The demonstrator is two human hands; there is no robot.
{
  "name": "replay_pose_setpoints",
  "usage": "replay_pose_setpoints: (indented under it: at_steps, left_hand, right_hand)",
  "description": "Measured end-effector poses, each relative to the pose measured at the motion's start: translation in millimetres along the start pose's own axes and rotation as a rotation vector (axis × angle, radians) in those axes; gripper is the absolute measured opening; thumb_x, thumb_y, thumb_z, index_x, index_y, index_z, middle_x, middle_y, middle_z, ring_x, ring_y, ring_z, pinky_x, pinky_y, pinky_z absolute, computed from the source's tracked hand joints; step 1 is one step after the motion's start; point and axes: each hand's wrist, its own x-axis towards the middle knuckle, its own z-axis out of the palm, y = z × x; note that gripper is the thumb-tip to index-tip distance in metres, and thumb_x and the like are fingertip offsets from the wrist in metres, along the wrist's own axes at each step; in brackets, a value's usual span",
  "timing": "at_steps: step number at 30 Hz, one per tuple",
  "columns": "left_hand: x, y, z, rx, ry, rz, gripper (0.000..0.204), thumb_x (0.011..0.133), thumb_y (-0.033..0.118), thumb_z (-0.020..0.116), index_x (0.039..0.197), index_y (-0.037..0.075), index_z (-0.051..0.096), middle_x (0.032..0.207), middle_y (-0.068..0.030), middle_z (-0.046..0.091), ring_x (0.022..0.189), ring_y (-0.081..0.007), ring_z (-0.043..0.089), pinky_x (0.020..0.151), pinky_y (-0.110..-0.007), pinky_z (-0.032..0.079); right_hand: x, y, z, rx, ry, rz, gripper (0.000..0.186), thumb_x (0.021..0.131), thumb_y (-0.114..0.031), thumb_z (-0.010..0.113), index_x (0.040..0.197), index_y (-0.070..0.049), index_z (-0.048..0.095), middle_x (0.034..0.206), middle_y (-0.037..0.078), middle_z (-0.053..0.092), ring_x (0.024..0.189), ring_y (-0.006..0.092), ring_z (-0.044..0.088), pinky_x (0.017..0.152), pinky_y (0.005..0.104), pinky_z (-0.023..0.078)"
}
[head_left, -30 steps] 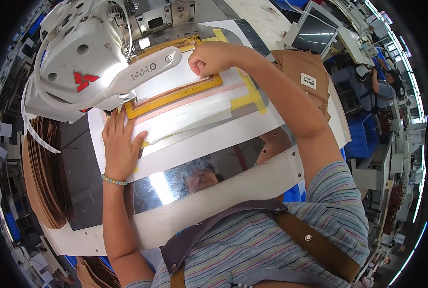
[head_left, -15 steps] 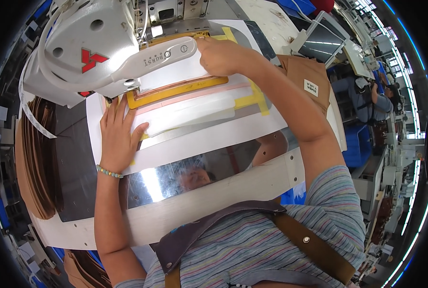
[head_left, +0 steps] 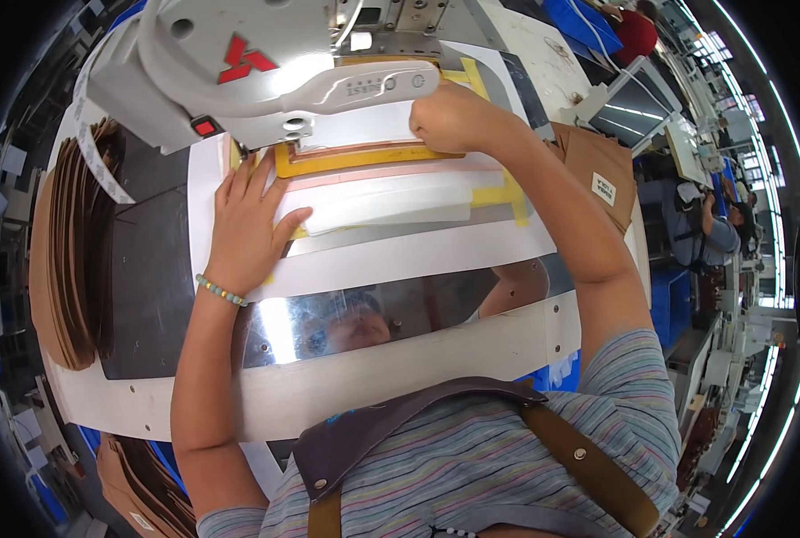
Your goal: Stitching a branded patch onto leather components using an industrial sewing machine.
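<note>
My left hand lies flat with fingers spread on a white sheet, its fingertips by the left end of a yellow-edged frame. My right hand is closed in a fist at the frame's right end. Its fingertips are hidden, so I cannot tell what is in them. Between the hands lie a pink strip and a long, pale, translucent piece, with yellow tape on the right. Over the frame's far part hangs a lit lamp on a white sewing machine head, hiding some of it.
Brown stacked pieces stand at the left, and more brown pieces lie at the right. A shiny metal plate is set along the table's near edge. Blue bins and co-workers are farther right.
The whole scene has shifted right in the picture as the view turned. Both hands keep their places at the frame and the same shape.
</note>
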Motion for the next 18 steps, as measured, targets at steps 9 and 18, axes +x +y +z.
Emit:
replay_pose_setpoints:
  at_steps: [9,18]
  left_hand:
    - [-0.8,-2.0,2.7,-0.015,0.030,0.001,0.066,0.108,0.056,0.055,0.150,0.006,0.063,0.169,-0.0188,0.044,0.157,-0.0406,0.035,0.130,-0.055,0.021]
    - [-1.6,-3.2,3.2,-0.028,0.058,0.021,0.063,0.106,0.054,0.060,0.147,0.007,0.064,0.167,-0.0182,0.046,0.158,-0.0391,0.035,0.130,-0.054,0.023]
  right_hand:
    - [37.3,-39.0,-3.0,0.706,0.180,-0.172,0.016,0.105,-0.017,0.058,0.101,-0.006,0.069,0.099,0.014,0.077,0.094,0.0261,0.074,0.086,0.0415,0.058]
    - [53.9,-74.6,0.0,0.810,0.023,-0.062,0.031,0.104,-0.020,0.057,0.125,-0.005,0.076,0.112,0.011,0.078,0.100,0.0225,0.071,0.096,0.0381,0.054]
